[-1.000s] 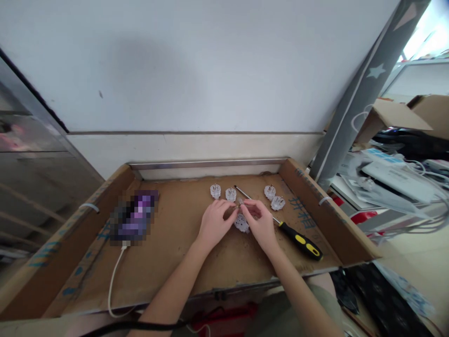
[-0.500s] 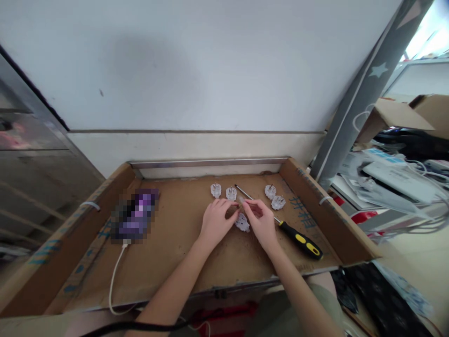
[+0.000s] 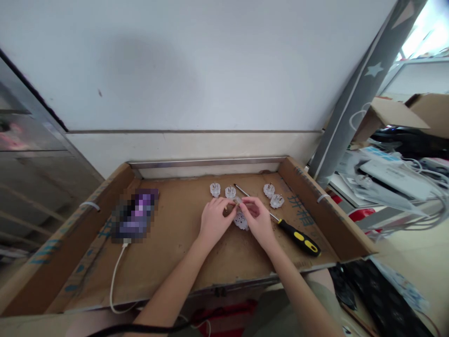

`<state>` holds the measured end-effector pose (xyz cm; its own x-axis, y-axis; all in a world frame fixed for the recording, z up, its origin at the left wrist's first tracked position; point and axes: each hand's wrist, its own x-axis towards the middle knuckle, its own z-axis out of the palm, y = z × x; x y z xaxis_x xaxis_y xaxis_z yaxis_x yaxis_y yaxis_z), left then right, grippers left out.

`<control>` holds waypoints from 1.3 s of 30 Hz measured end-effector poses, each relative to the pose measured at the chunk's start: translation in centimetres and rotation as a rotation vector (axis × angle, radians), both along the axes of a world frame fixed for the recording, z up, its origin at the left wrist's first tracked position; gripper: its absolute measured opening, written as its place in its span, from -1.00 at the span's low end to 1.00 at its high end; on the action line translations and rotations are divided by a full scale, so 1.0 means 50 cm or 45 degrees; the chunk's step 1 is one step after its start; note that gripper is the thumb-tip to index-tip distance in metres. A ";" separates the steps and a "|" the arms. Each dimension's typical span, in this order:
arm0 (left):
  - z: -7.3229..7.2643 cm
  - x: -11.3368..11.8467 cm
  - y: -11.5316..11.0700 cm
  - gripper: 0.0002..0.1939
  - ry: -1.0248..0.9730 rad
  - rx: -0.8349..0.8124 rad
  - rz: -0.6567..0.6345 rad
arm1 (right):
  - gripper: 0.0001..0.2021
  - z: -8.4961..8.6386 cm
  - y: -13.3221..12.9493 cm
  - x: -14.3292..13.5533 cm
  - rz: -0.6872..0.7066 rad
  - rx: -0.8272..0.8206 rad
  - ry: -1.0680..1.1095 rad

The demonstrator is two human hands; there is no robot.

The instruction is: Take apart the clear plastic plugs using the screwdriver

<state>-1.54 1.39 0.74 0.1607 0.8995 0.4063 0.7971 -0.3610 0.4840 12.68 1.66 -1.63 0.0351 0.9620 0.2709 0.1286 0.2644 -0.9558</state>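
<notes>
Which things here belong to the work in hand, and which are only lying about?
Work in hand:
small piece between left hand and right hand
clear socket part beneath them
four clear plug parts
screwdriver, probably

Seemingly just lying about:
blurred purple thing
white cable
far-right box

Before you, the bench [image 3: 168,224] is matt brown cardboard, its front edge rough and worn; the plugs [image 3: 215,189] look like clear, glossy plastic with metal pins. Your screwdriver [image 3: 298,236] has a smooth metal shaft and a black and yellow handle, seemingly plastic. The wall [image 3: 210,70] looks smooth, with a soft sheen, and the ties [image 3: 90,205] look plastic
</notes>
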 end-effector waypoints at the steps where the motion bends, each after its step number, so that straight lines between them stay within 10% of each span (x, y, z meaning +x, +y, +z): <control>1: 0.000 0.000 0.000 -0.93 0.012 0.000 0.016 | -0.67 -0.001 0.000 0.001 -0.017 0.004 -0.008; 7: -0.007 -0.002 0.007 -0.91 0.084 -0.004 0.075 | -0.61 0.001 0.007 0.008 -0.245 0.008 -0.084; 15: -0.015 0.003 0.003 -0.84 0.076 -0.111 -0.269 | -0.68 0.020 -0.053 0.054 -0.537 0.069 -0.589; 25: -0.011 -0.010 0.001 -0.85 -0.038 -0.055 -0.267 | -0.77 0.021 -0.096 0.062 -0.434 0.124 -1.139; 33: -0.015 0.027 -0.023 -0.87 0.069 -0.068 -0.557 | -0.64 0.009 -0.181 0.220 -0.447 0.149 -1.274; 39: -0.014 0.029 -0.022 -0.85 0.108 -0.097 -0.533 | -0.64 0.139 -0.143 0.266 -0.305 0.359 -1.061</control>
<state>-0.07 0.31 0.04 0.5479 0.7767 0.3108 0.6277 -0.6273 0.4610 26.00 -5.50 5.31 -0.0870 0.8484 0.5221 0.8300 0.3515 -0.4330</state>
